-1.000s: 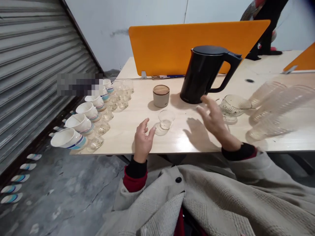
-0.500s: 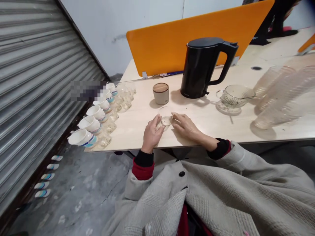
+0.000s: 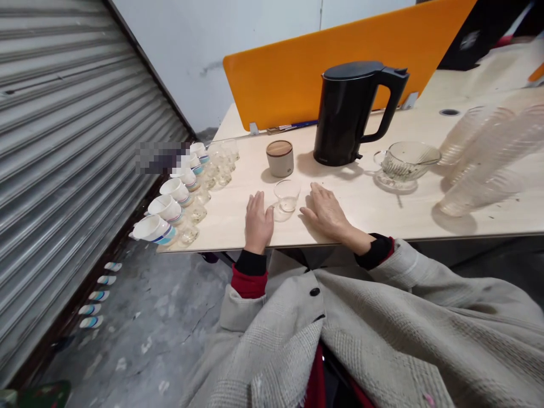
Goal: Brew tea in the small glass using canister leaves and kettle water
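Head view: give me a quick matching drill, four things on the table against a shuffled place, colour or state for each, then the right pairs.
Things
1. Kettle
2. Canister
3. Small clear cup
4. Ribbed glass bowl

Descriptions
A. Between the left hand and the right hand
B. Right beside the stacked cups
C. Black all over
D. Closed with a wood-coloured lid

Pairs: 1-C, 2-D, 3-A, 4-B

Ribbed grey metal shutter [image 3: 76,107] at left, pale wall [image 3: 182,34] with a dark smudge [image 3: 212,68], blotchy grey floor [image 3: 165,317], light wood table [image 3: 225,224] with a round hole [image 3: 449,112], upright orange divider [image 3: 276,85] on metal clips [image 3: 254,128]
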A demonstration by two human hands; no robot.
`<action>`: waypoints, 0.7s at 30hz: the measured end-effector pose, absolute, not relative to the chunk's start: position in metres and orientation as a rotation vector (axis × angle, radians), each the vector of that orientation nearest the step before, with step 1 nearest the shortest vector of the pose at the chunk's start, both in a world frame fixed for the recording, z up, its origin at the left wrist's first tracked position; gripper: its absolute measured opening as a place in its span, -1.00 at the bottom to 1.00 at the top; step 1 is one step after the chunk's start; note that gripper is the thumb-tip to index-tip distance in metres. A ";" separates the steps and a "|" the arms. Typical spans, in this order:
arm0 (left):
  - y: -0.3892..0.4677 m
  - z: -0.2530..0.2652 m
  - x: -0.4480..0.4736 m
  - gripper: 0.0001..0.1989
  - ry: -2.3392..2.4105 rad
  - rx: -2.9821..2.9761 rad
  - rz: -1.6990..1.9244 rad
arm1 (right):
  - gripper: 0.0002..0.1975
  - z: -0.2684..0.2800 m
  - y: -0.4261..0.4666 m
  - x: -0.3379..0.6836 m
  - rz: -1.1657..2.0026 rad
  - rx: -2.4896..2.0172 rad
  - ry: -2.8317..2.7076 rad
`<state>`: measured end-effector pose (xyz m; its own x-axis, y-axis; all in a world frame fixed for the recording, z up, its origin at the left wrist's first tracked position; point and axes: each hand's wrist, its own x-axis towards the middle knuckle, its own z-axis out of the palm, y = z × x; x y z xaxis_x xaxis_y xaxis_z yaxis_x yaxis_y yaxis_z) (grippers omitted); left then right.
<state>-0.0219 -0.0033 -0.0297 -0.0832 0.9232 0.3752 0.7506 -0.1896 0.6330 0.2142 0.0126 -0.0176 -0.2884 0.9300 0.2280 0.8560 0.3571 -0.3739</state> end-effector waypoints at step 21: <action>-0.007 -0.012 -0.020 -0.42 2.089 2.185 0.444 | -0.17 -0.006 0.001 0.209 0.199 -1.714 -2.455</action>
